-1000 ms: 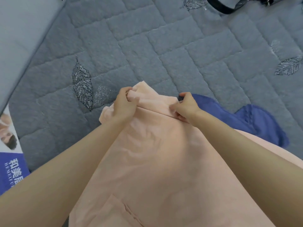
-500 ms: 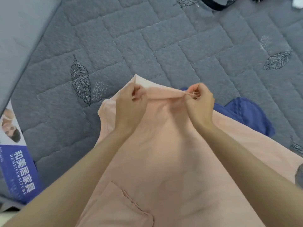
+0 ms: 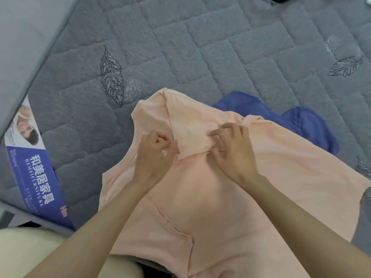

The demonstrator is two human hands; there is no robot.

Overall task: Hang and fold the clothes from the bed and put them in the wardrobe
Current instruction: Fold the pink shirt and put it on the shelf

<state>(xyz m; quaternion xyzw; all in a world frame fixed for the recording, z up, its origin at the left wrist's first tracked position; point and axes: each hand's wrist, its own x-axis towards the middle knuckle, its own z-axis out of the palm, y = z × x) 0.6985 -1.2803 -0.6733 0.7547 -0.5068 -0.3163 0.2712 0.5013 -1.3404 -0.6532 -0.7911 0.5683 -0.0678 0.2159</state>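
A peach T-shirt [image 3: 230, 197] with a chest pocket lies spread on the grey quilted bed [image 3: 200, 57], its collar end away from me. My left hand [image 3: 156, 157] pinches the folded-over cloth at the neckline with curled fingers. My right hand [image 3: 230, 149] grips the same fold from the right, fingertips curled into the cloth. A blue garment [image 3: 285, 119] lies partly under the shirt's far right side.
A blue and white printed label [image 3: 34, 167] runs along the mattress's left edge. A grey padded headboard or frame [image 3: 22, 47] rises at the far left. A dark strap or bag [image 3: 279, 0] shows at the top edge. The quilt beyond the shirt is bare.
The shirt's top edge, held taut in the air half a second ago, now lies lowered on the bed and folded towards me. Both hands came nearer and lower.
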